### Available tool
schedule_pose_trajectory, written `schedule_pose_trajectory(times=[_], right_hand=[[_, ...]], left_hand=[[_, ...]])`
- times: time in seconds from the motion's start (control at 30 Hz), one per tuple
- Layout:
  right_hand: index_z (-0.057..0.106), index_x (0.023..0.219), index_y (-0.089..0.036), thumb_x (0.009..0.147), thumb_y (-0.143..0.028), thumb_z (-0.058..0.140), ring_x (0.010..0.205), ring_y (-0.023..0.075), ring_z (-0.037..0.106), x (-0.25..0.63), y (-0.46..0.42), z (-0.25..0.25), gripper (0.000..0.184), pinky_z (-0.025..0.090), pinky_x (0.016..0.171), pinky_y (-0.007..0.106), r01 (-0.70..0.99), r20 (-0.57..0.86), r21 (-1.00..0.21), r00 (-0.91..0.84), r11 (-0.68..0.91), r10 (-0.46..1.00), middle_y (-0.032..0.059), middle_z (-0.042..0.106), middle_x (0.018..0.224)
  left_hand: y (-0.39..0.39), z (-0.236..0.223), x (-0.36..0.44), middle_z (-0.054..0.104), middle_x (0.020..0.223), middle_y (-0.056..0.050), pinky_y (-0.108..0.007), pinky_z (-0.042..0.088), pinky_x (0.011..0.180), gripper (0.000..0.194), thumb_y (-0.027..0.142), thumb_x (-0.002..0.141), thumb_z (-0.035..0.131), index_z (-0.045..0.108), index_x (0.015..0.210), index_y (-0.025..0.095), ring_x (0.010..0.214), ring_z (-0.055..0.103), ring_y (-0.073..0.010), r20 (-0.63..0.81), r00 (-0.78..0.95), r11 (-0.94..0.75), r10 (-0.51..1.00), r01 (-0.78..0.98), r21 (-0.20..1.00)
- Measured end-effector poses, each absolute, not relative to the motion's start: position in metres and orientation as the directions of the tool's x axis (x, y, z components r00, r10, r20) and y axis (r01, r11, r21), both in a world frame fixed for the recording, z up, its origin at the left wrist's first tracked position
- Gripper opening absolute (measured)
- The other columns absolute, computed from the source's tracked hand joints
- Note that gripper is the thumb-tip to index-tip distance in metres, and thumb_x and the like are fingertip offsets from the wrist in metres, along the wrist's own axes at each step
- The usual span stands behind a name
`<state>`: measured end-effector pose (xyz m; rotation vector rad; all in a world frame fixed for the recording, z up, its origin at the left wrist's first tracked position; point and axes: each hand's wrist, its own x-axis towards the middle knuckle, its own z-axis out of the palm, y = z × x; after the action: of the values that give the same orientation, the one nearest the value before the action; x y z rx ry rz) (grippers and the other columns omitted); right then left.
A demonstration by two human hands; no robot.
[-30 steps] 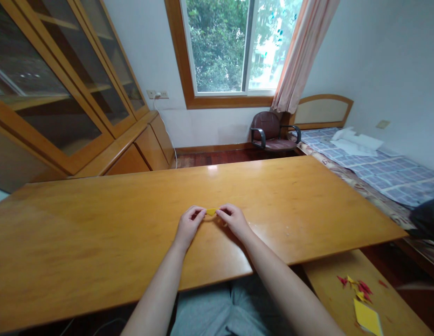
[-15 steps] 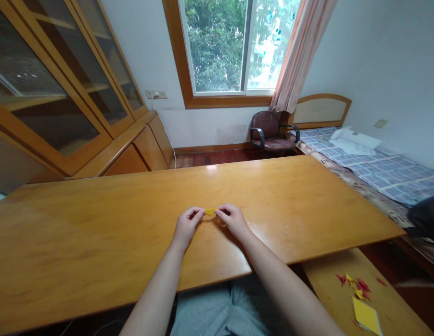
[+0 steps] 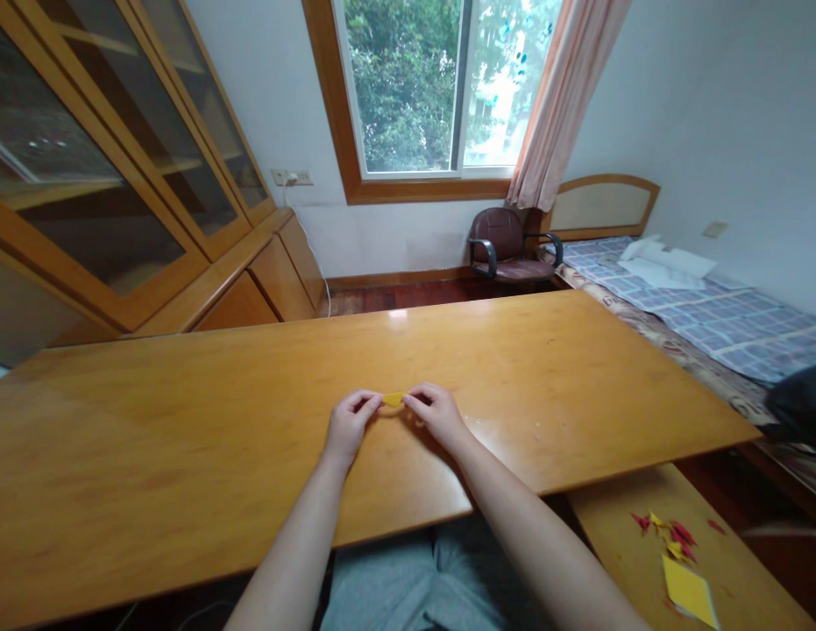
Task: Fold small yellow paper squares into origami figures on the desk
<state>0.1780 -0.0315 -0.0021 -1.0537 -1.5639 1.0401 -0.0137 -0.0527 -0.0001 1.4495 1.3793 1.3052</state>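
Head: glossy table (image 3: pixel 184 421), window (image 3: pixel 400 88) beyond

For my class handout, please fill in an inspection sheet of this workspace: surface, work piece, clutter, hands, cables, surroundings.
Surface: glossy wooden table; a lower surface to its right.
Work piece: small yellow piece, pointed on its near side; folds too small to read.
Clutter: red and yellow bits and a yellow square on the lower surface; pale specks on the table, unidentifiable.
Hands: left hand and right hand pinch opposite ends of the piece.
Cables: white cable running down from the wall socket.
Surroundings: glass-fronted cabinet on the left; window and armchair beyond the table; bed on the right.
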Motion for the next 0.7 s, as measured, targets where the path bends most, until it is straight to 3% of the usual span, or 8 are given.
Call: schedule_pose_trajectory(times=[0.7], right_hand=[[0.073, 0.076, -0.016, 0.082, -0.033, 0.066, 0.067, 0.0158, 0.059, 0.1776, -0.0317, -0.0031, 0.02, 0.045, 0.063, 0.026, 0.143, 0.208, -0.962, -0.173, 0.233, 0.963, 0.0031, 0.067, 0.072]], left_hand=[[-0.0517, -0.0003, -0.013, 0.069, 0.076, -0.003, -0.027, 0.047, 0.074, 0.025, 0.04, 0.081, 0.064, 0.069, 0.075, 0.017, 0.077, 0.062, -0.0189, 0.19, -0.089, -0.159, 0.978, 0.275, 0.948]])
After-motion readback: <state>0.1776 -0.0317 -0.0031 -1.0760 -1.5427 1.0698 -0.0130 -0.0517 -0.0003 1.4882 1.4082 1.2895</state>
